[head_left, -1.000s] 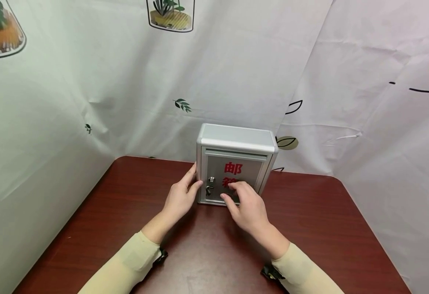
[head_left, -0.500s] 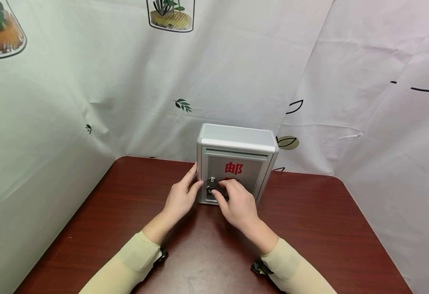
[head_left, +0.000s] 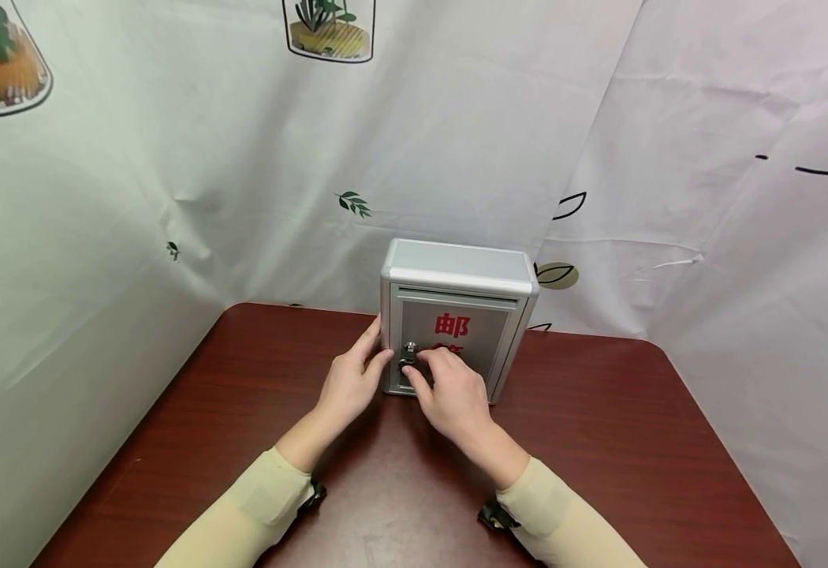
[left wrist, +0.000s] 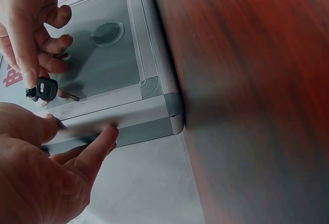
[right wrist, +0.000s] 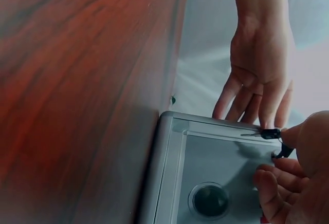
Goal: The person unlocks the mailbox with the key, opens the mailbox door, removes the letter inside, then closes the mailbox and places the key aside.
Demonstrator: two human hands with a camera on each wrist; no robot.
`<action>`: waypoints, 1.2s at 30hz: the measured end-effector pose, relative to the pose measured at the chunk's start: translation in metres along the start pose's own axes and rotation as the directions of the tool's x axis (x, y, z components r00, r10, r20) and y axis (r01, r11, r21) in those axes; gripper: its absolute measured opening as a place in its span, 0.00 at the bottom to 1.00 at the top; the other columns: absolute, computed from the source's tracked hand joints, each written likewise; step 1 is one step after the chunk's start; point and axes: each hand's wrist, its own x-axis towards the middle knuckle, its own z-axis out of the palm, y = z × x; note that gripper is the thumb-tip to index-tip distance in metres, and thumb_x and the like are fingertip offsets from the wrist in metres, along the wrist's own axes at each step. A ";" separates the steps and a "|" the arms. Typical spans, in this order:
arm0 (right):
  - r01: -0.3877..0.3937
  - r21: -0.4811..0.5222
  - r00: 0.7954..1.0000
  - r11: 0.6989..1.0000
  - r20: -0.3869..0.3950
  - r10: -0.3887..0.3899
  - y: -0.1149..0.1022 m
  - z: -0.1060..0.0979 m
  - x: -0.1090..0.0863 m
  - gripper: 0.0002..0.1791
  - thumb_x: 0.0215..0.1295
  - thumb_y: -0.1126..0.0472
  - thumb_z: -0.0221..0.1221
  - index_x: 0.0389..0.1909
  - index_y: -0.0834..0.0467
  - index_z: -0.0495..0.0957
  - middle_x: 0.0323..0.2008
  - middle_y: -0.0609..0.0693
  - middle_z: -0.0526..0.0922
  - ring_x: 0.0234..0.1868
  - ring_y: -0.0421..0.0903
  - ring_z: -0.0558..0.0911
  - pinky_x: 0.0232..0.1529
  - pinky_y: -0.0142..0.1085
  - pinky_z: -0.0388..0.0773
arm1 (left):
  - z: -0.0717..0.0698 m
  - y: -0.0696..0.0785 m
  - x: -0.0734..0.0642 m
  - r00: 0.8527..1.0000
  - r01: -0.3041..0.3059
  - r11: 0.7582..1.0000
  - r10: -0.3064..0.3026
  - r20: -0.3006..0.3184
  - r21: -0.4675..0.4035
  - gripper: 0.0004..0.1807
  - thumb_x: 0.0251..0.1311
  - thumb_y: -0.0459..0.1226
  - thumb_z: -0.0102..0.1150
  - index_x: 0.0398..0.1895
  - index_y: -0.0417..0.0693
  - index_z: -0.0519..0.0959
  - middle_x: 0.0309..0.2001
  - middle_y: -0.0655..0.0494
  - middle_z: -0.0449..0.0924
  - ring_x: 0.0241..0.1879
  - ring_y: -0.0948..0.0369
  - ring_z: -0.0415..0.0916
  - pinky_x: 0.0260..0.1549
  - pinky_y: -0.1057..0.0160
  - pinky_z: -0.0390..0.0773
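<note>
Fingers of the right hand [head_left: 456, 390], the nearer, touch the keys [left wrist: 48, 89] at nine o'clock, pinch unclear; left hand [head_left: 346, 386], fingers relaxed, rests against the mailbox [head_left: 460, 259].

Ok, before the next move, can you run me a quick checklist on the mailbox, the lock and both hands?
1. Mailbox upright on the table: ok.
2. Door closed: ok, it looks flush with its frame.
3. Left hand against the mailbox's lock side: ok, touching.
4. Right hand at the lock: ok, close in front.
5. Firm grip on a key: cannot tell, the contact is partly hidden.
6. Key seated in the lock: cannot tell; one black-headed key shows its blade outside.
</note>
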 end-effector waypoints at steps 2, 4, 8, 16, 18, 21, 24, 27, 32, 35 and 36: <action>0.003 -0.008 1.000 1.000 -0.010 -0.003 0.000 0.001 0.000 0.16 0.72 0.52 0.76 0.48 0.60 0.87 0.40 0.52 0.90 0.40 0.52 0.90 0.36 0.49 0.89 | 0.000 0.000 0.000 1.000 -0.003 1.000 0.003 -0.001 -0.001 0.36 0.82 0.43 0.65 0.89 0.61 0.67 0.73 0.46 0.80 0.62 0.42 0.86 0.55 0.37 0.85; 0.004 -0.013 1.000 1.000 -0.017 -0.004 -0.001 0.002 0.001 0.16 0.72 0.52 0.76 0.48 0.60 0.87 0.39 0.53 0.90 0.39 0.52 0.90 0.35 0.49 0.89 | 0.001 -0.001 0.001 1.000 -0.007 1.000 0.007 -0.001 -0.005 0.36 0.82 0.43 0.65 0.89 0.61 0.66 0.73 0.46 0.80 0.61 0.41 0.86 0.54 0.37 0.85; 0.007 -0.024 1.000 1.000 -0.021 -0.007 -0.002 0.002 0.003 0.17 0.73 0.50 0.75 0.48 0.60 0.87 0.39 0.53 0.89 0.38 0.53 0.90 0.34 0.50 0.89 | 0.001 -0.002 0.002 1.000 -0.015 1.000 0.015 -0.002 -0.014 0.36 0.82 0.42 0.65 0.89 0.61 0.66 0.72 0.46 0.81 0.59 0.39 0.87 0.52 0.37 0.85; -0.001 -0.074 1.000 0.997 -0.021 0.000 -0.005 0.004 0.006 0.18 0.73 0.49 0.74 0.47 0.61 0.87 0.37 0.53 0.89 0.37 0.54 0.90 0.31 0.50 0.89 | 0.002 -0.001 0.003 1.000 -0.013 1.000 0.013 -0.005 -0.020 0.36 0.82 0.42 0.65 0.88 0.61 0.67 0.70 0.44 0.83 0.59 0.38 0.87 0.53 0.36 0.85; -0.003 -0.092 1.000 0.996 -0.017 0.002 -0.007 0.004 0.007 0.18 0.74 0.48 0.74 0.46 0.61 0.87 0.37 0.54 0.89 0.37 0.54 0.90 0.30 0.51 0.89 | 0.002 -0.001 0.003 1.000 -0.011 1.000 0.011 -0.005 -0.018 0.36 0.82 0.42 0.65 0.88 0.61 0.67 0.70 0.44 0.83 0.59 0.38 0.87 0.53 0.36 0.85; -0.007 -0.116 1.000 0.993 -0.016 0.005 -0.009 0.004 0.009 0.19 0.74 0.48 0.73 0.45 0.61 0.87 0.36 0.54 0.89 0.36 0.55 0.90 0.28 0.51 0.88 | 0.002 -0.002 0.002 1.000 -0.007 1.000 0.007 -0.004 -0.013 0.35 0.83 0.42 0.65 0.88 0.61 0.67 0.70 0.45 0.83 0.57 0.39 0.88 0.52 0.37 0.85; -0.011 -0.134 1.000 0.991 -0.020 0.009 -0.011 0.004 0.010 0.19 0.74 0.47 0.73 0.43 0.61 0.86 0.35 0.55 0.88 0.34 0.56 0.89 0.26 0.52 0.87 | 0.003 -0.001 0.002 1.000 -0.009 1.000 0.009 -0.008 -0.009 0.35 0.83 0.42 0.65 0.88 0.60 0.67 0.71 0.45 0.83 0.55 0.42 0.89 0.51 0.37 0.85; -0.016 -0.151 1.000 0.988 -0.020 0.013 -0.013 0.004 0.011 0.19 0.74 0.47 0.73 0.42 0.61 0.86 0.34 0.55 0.88 0.33 0.56 0.89 0.25 0.52 0.87 | 0.003 -0.001 0.002 1.000 -0.018 1.000 0.018 -0.014 -0.006 0.35 0.83 0.42 0.65 0.88 0.60 0.68 0.71 0.45 0.82 0.51 0.44 0.89 0.49 0.39 0.85; -0.007 -0.181 1.000 0.983 -0.010 0.005 -0.013 0.005 0.011 0.18 0.75 0.48 0.72 0.41 0.61 0.86 0.34 0.56 0.89 0.32 0.55 0.89 0.24 0.51 0.87 | 0.002 -0.002 0.001 1.000 -0.019 1.000 0.019 -0.010 -0.005 0.35 0.83 0.43 0.64 0.88 0.60 0.67 0.72 0.45 0.82 0.51 0.44 0.89 0.49 0.39 0.85; 0.016 -0.192 1.000 0.981 -0.019 -0.020 -0.013 0.006 0.011 0.18 0.75 0.48 0.72 0.40 0.61 0.86 0.34 0.56 0.89 0.32 0.55 0.89 0.24 0.50 0.87 | 0.001 -0.002 0.000 1.000 -0.014 1.000 0.014 -0.006 -0.011 0.35 0.83 0.43 0.64 0.88 0.61 0.67 0.71 0.45 0.82 0.55 0.43 0.89 0.50 0.38 0.85; 0.024 -0.192 0.999 0.981 -0.024 -0.030 -0.013 0.007 0.011 0.18 0.75 0.49 0.72 0.40 0.61 0.86 0.34 0.56 0.89 0.32 0.55 0.89 0.24 0.50 0.87 | 0.001 -0.002 0.000 1.000 -0.013 1.000 0.013 -0.005 -0.012 0.35 0.83 0.43 0.65 0.88 0.61 0.67 0.71 0.45 0.82 0.56 0.43 0.89 0.50 0.38 0.85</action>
